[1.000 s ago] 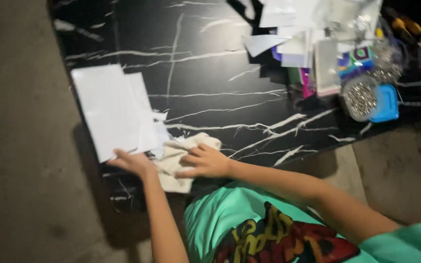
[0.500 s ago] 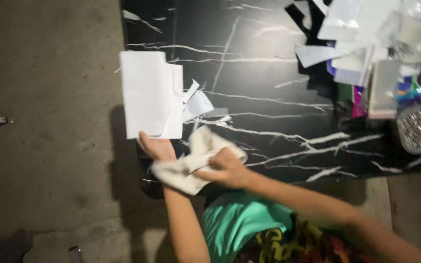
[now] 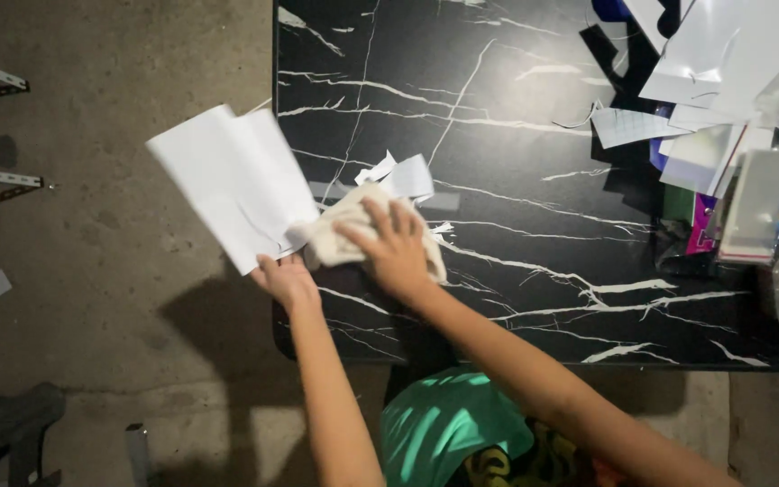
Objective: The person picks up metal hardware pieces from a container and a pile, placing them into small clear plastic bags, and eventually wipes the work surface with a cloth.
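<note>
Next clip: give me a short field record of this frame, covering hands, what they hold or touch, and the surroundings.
left hand: holds white paper sheets past the table edge
right hand: pressed flat on a cream cloth
surface: black marble-pattern table
near cloth: small paper scraps
far right: heap of papers
floor: concrete floor

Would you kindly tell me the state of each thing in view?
Cream crumpled cloth: pressed flat on the table under the right hand.
White paper sheets: overhanging the table edge, left hand at their lower edge.
Black marbled table: cluttered with papers at the right.
</note>
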